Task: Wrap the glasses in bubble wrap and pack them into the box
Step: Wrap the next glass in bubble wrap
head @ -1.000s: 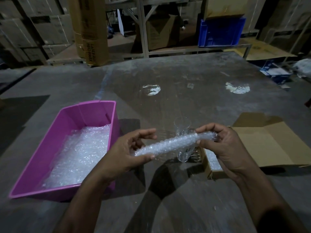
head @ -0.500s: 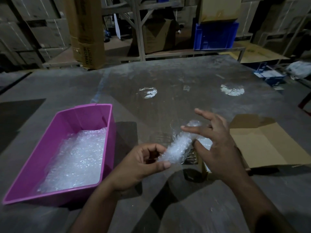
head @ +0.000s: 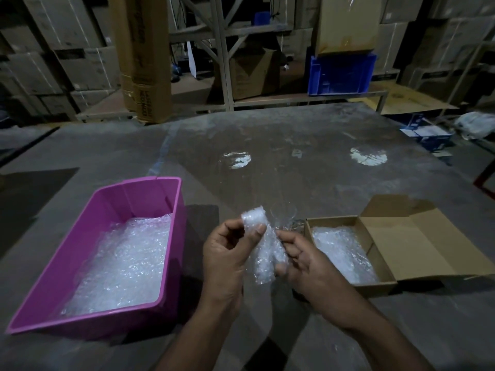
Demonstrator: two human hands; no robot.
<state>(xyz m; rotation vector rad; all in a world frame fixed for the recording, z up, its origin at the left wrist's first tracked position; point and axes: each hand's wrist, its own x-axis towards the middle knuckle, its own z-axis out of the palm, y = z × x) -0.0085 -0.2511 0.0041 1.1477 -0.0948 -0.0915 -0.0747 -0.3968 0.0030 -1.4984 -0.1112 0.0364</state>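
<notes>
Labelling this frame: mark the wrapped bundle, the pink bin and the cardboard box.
wrapped bundle (head: 263,247), head view, on its bubble-wrapped middle between the hands.
pink bin (head: 150,183), head view, on its far rim.
cardboard box (head: 332,219), head view, on its far wall's top edge.

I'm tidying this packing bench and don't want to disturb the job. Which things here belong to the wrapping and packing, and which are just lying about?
In use:
- bubble-wrapped bundle, held by the left hand and right hand
- bare glass behind it
- cardboard box, wrap inside
- pink bin of bubble wrap

Lying about:
- blue crate
- tall carton
- stacked cartons behind
</notes>
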